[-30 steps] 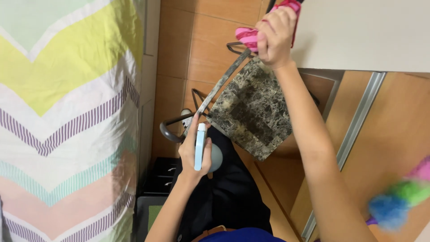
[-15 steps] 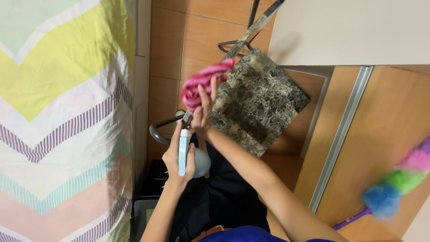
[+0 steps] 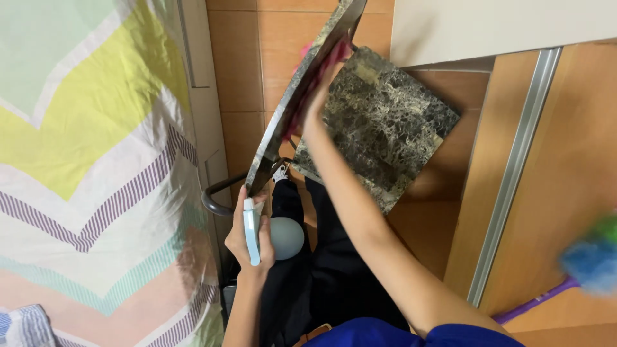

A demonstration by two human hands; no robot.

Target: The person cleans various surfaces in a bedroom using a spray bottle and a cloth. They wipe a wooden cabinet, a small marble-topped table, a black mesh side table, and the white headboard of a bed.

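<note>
Centrally, a pink cleaning cloth [image 3: 307,90], crumpled and motion-blurred, is pressed against the tilted top of a small marble-patterned table panel [image 3: 302,96], seen nearly edge-on; only slivers of the cloth show around the fingers and past the panel's rim. The right hand [image 3: 319,87] is closed over this cloth, fingers bunched on it, though the fingertips are hidden behind the panel edge and the blur.

Second panel: a dark green-black marbled square shelf [image 3: 379,128] lying just behind and below the tilted top, its near corner covered by the right forearm.

The left hand [image 3: 247,234] grasps a slim pale-blue spray bottle [image 3: 251,231], fingers wrapped round its neck and upper body; the bottle's rounded grey-blue base [image 3: 286,236] shows beside the palm, and the nozzle end sits close to the lower end of the tilted top. A dark curved metal tube frame [image 3: 215,199] bends out just beside this hand; where it joins the table is hidden.

Below: black trousers [image 3: 321,283] and a blue garment [image 3: 385,334], cut off at the bottom edge.

Left: a chevron-patterned bedspread in yellow, mint, peach and purple stripes [image 3: 90,167], running out of view. Behind: orange-brown floor tiles [image 3: 238,77], a white cabinet surface [image 3: 501,26] cut off at the top, a wooden sliding door with a metal rail [image 3: 514,160]. Far right: a blurred blue-and-green feather duster [image 3: 591,257] with a purple handle, partly out of frame.
</note>
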